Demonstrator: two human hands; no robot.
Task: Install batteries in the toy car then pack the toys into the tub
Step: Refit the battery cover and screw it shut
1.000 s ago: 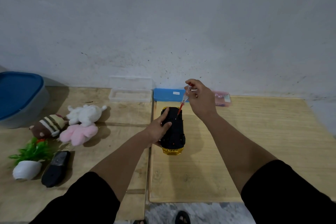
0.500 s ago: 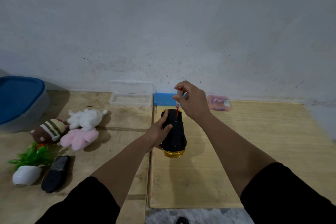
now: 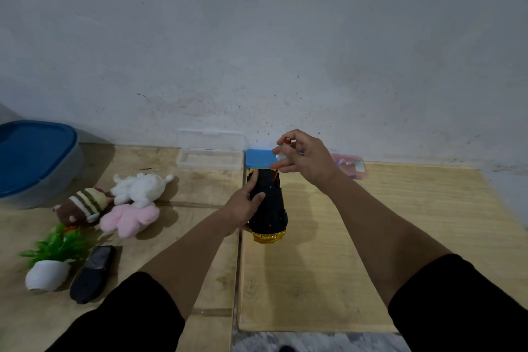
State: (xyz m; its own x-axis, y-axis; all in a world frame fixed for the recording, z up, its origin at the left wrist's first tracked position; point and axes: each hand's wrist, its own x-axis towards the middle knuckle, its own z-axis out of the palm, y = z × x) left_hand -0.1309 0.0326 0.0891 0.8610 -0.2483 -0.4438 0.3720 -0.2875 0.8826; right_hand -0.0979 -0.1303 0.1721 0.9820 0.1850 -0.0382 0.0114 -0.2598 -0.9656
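The toy car [image 3: 270, 208] lies upside down on the wooden table, black underside up, gold bumper toward me. My left hand [image 3: 245, 203] grips its left side and holds it still. My right hand [image 3: 303, 157] pinches a small red-handled screwdriver [image 3: 281, 157] upright, its tip on the far end of the car's underside. The grey tub with a blue lid [image 3: 31, 160] stands at the far left. A white plush [image 3: 140, 187], a pink plush [image 3: 128, 218] and a brown striped plush [image 3: 83, 204] lie left of the car.
A clear plastic case [image 3: 210, 156] and a blue box [image 3: 260, 158] sit against the wall. A pink packet [image 3: 350, 164] lies behind my right hand. A small potted fake plant [image 3: 51, 260] and a black oblong object [image 3: 93, 273] rest at the near left.
My right hand has tilted the screwdriver from slanted to nearly upright over the car's far end and turned its fingers. My left hand keeps its hold on the car.
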